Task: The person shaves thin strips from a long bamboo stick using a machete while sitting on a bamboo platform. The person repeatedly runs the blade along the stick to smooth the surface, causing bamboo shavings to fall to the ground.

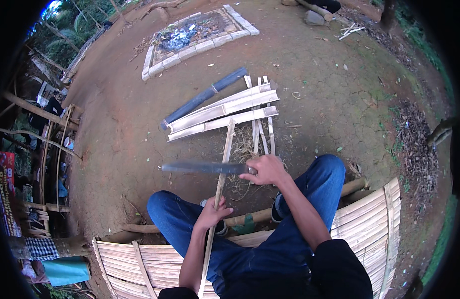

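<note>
A long pale bamboo strip (220, 187) slants between my knees, its far end pointing at the ground ahead. My left hand (213, 213) is closed around its lower part. My right hand (268, 170) grips the handle of a machete (202, 168), whose blade lies across the strip and points left, slightly blurred. Whether the edge bites into the strip I cannot tell. Beyond the blade, split bamboo halves (225, 106) rest on the ground beside a dark whole bamboo pole (205, 97). Several thin bamboo strips (263, 137) lie to their right, with curly shavings (246, 144) near them.
I sit on a bamboo slat bench (362, 224). A stone-edged fire pit (205, 46) with ash lies at the far side. At the left stand a wooden pole frame (60, 144), a banner (6, 192) and a teal cloth (65, 271). Dry leaves (415, 144) are heaped at the right.
</note>
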The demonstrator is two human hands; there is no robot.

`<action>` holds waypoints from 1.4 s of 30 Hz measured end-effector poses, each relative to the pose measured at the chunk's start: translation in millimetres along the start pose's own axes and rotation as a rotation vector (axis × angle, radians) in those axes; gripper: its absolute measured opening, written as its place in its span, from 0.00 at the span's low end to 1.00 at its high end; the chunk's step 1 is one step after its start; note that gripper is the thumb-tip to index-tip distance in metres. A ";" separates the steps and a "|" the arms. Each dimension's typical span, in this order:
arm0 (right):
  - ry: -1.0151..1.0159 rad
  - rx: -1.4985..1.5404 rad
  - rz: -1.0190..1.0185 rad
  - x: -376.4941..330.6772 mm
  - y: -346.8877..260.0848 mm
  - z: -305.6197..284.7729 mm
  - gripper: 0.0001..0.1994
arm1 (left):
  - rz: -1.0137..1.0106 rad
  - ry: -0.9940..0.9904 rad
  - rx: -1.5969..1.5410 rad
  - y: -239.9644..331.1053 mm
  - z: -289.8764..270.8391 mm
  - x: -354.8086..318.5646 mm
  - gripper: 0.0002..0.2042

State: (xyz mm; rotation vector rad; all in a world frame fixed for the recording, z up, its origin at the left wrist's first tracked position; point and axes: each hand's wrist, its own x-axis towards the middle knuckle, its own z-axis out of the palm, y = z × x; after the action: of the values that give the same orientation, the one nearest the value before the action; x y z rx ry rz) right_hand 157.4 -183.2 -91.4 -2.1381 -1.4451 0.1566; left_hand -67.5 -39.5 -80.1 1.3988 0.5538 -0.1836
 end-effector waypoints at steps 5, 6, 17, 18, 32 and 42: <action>0.131 -0.108 -0.045 6.0 3.6 -8.2 0.25 | 0.029 -0.016 0.036 -1.2 4.3 -5.3 0.20; 0.159 -0.076 0.089 7.4 13.6 -2.4 0.26 | 0.022 -0.020 0.043 -3.2 5.0 -4.8 0.20; -0.006 -0.048 -0.159 0.4 -12.0 -6.6 0.24 | 0.011 -0.022 0.064 0.8 5.5 -1.5 0.20; 0.002 -0.073 -0.191 2.1 -5.1 -9.7 0.25 | -0.009 -0.034 0.039 -6.2 6.4 -1.3 0.20; -0.063 0.190 0.413 4.2 5.9 8.9 0.28 | -0.008 -0.025 -0.011 -26.5 14.7 6.3 0.18; 0.024 0.016 0.338 3.5 21.0 11.9 0.28 | -0.072 -0.052 -0.131 -15.9 8.5 -7.7 0.19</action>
State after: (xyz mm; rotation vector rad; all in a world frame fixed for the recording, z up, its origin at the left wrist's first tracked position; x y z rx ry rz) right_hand 171.5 -181.3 -111.2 -2.3474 -1.0549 0.2643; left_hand -78.9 -52.1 -89.8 1.2449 0.5639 -0.2373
